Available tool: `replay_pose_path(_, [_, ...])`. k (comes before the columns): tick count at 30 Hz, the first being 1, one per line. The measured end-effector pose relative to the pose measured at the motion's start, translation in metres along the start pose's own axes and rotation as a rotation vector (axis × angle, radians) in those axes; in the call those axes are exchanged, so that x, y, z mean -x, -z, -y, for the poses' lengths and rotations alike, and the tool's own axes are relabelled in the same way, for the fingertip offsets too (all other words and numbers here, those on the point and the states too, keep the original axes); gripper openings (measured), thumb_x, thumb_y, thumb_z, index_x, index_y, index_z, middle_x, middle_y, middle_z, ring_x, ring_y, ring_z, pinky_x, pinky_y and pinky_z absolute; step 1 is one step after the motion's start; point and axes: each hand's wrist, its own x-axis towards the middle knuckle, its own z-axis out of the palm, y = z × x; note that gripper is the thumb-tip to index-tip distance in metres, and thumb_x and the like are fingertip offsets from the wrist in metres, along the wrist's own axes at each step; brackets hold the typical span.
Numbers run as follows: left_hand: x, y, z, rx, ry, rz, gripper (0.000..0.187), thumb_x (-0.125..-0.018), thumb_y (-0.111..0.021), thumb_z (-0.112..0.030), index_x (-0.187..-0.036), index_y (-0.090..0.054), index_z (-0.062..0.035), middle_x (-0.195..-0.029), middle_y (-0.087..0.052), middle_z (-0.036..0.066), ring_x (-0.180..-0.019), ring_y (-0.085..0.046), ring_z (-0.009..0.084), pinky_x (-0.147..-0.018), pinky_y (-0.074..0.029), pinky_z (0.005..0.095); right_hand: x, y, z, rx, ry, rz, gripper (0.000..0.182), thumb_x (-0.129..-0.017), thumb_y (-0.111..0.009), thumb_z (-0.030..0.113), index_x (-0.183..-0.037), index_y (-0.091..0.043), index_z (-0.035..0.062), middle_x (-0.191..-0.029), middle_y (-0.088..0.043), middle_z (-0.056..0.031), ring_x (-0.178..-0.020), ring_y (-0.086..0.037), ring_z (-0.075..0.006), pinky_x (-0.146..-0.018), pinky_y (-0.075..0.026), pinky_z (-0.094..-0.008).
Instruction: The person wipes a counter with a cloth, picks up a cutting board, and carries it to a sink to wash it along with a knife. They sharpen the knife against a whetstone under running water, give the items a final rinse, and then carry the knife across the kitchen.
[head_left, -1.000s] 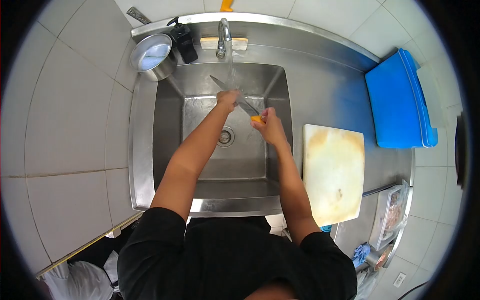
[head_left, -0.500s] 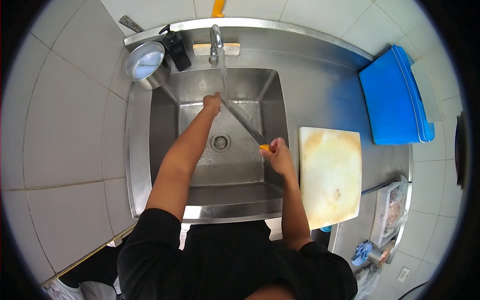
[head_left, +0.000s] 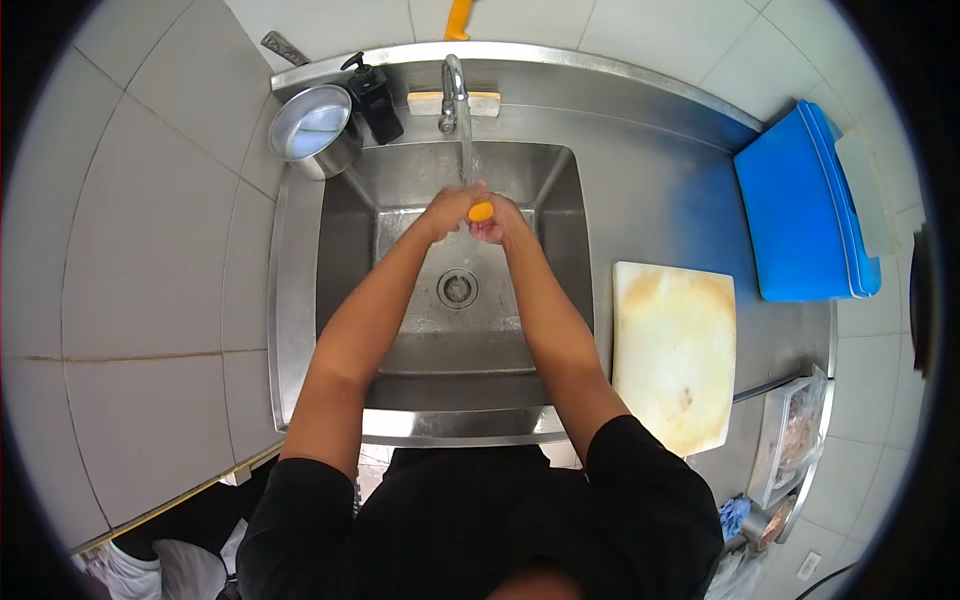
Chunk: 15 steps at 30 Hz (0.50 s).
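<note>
Under the running tap (head_left: 453,85), both hands meet over the steel sink (head_left: 400,340). My right hand (head_left: 503,222) is closed around the orange handle of a knife (head_left: 481,211), whose butt end points toward me. The blade is hidden behind the hands. My left hand (head_left: 450,210) is closed at the knife, right beside the handle, its fingers partly covered. Water from the spout falls onto or just behind the hands.
Left of the tap stand a metal pot (head_left: 318,130) and a black pump bottle (head_left: 374,100). A stained white cutting board (head_left: 674,355) lies right of the sink, with a blue bin (head_left: 800,205) behind it. Farther right sits a plastic-covered tray (head_left: 790,440).
My right hand has moved up and left to the tap with the knife, bringing it beside my left hand. The blade, visible before across the sink, is now hidden. The view has shifted slightly.
</note>
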Motion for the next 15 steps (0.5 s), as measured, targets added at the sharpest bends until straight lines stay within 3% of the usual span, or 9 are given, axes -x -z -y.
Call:
replay_pose_path(1, [-0.006,0.002,-0.002,0.056,0.039,-0.047,0.06,-0.086,-0.052,-0.055,-0.111,-0.057,-0.0009,-0.102,-0.061,0.011,-0.092,-0.058,0.0231,-0.082,-0.048,0.039,-0.007,0.0,0.0,-0.045,-0.079,-0.011,0.017,-0.089,-0.051,0.027,-0.082,-0.057,0.0123,-0.073,-0.055,-0.0015,-0.062,-0.051,-0.012,-0.051,-0.042,-0.0256])
replay_pose_path(2, [-0.013,0.009,-0.007,0.147,0.089,0.112,0.062,-0.086,-0.051,-0.055,-0.111,-0.055,0.0027,-0.101,-0.06,0.013,-0.088,-0.061,0.0227,-0.078,-0.051,0.0384,-0.012,0.001,-0.002,-0.046,-0.079,-0.01,0.017,-0.089,-0.051,0.027,-0.082,-0.057,0.0123,-0.073,-0.055,-0.0015,-0.062,-0.051,-0.012,-0.051,-0.042,-0.0256])
replay_pose_path(6, [-0.03,0.004,-0.029,0.209,0.033,0.259,0.063,-0.088,-0.049,-0.054,-0.111,-0.054,0.0051,-0.097,-0.061,0.014,-0.081,-0.063,0.0227,-0.071,-0.053,0.0361,-0.003,-0.003,0.007,-0.098,-0.047,-0.105,0.017,-0.087,-0.053,0.032,-0.084,-0.058,0.0169,-0.074,-0.057,0.0016,-0.068,-0.054,-0.0114,-0.056,-0.04,-0.0254])
replay_pose_path(8, [-0.044,-0.001,-0.032,0.02,-0.048,0.22,0.044,-0.086,-0.057,-0.042,-0.101,-0.06,-0.0005,-0.087,-0.063,0.01,-0.075,-0.063,0.0229,-0.066,-0.053,0.0354,0.0,0.0,0.015,-0.08,-0.036,-0.102,0.017,-0.087,-0.054,0.033,-0.086,-0.059,0.0164,-0.079,-0.061,0.0019,-0.071,-0.058,-0.0117,-0.056,-0.041,-0.0247])
replay_pose_path(10, [-0.067,0.005,-0.021,-0.068,-0.075,0.189,0.035,-0.085,-0.06,-0.036,-0.096,-0.063,-0.0033,-0.082,-0.065,0.009,-0.072,-0.063,0.0229,-0.064,-0.052,0.035,0.003,-0.003,0.016,-0.085,-0.064,-0.201,0.019,-0.086,-0.053,0.038,-0.082,-0.061,0.0204,-0.077,-0.06,0.0033,-0.07,-0.051,-0.0131,-0.061,-0.038,-0.0311])
replay_pose_path(11, [-0.086,0.011,-0.019,-0.706,-0.324,0.179,0.026,-0.08,-0.064,-0.029,-0.095,-0.065,-0.0077,-0.085,-0.066,0.007,-0.072,-0.063,0.0243,-0.062,-0.051,0.0364,0.008,-0.003,0.016,-0.087,-0.075,-0.201,0.019,-0.086,-0.053,0.038,-0.082,-0.061,0.0204,-0.077,-0.06,0.0033,-0.07,-0.051,-0.0131,-0.061,-0.038,-0.0311])
replay_pose_path(12, [-0.098,0.015,-0.015,-1.345,-0.574,0.159,0.021,-0.074,-0.068,-0.022,-0.093,-0.066,-0.012,-0.088,-0.067,0.006,-0.072,-0.063,0.0256,-0.061,-0.05,0.0378,0.024,-0.007,0.024,0.153,-0.069,-0.206,0.018,-0.086,-0.055,0.035,-0.082,-0.062,0.0182,-0.076,-0.062,0.001,-0.067,-0.055,-0.014,-0.058,-0.041,-0.0311])
replay_pose_path(13, [-0.089,0.016,-0.021,-1.341,-0.568,0.161,0.021,-0.074,-0.068,-0.022,-0.093,-0.066,-0.012,-0.088,-0.067,0.006,-0.072,-0.063,0.0256,-0.061,-0.05,0.0378,0.033,-0.003,0.03,0.394,-0.06,-0.208,0.017,-0.085,-0.058,0.032,-0.081,-0.062,0.0161,-0.074,-0.064,-0.0014,-0.065,-0.059,-0.015,-0.055,-0.043,-0.0311])
replay_pose_path(15, [-0.074,0.026,-0.04,-1.367,-0.977,0.095,0.027,-0.069,-0.065,-0.035,-0.077,-0.067,-0.0084,-0.077,-0.064,0.012,-0.068,-0.062,0.0273,-0.06,-0.048,0.0382,-0.004,0.04,0.03,1.013,0.523,-0.473,0.018,-0.085,-0.057,0.029,-0.077,-0.066,0.015,-0.068,-0.063,-0.0056,-0.061,-0.059,-0.0201,-0.059,-0.045,-0.0354])
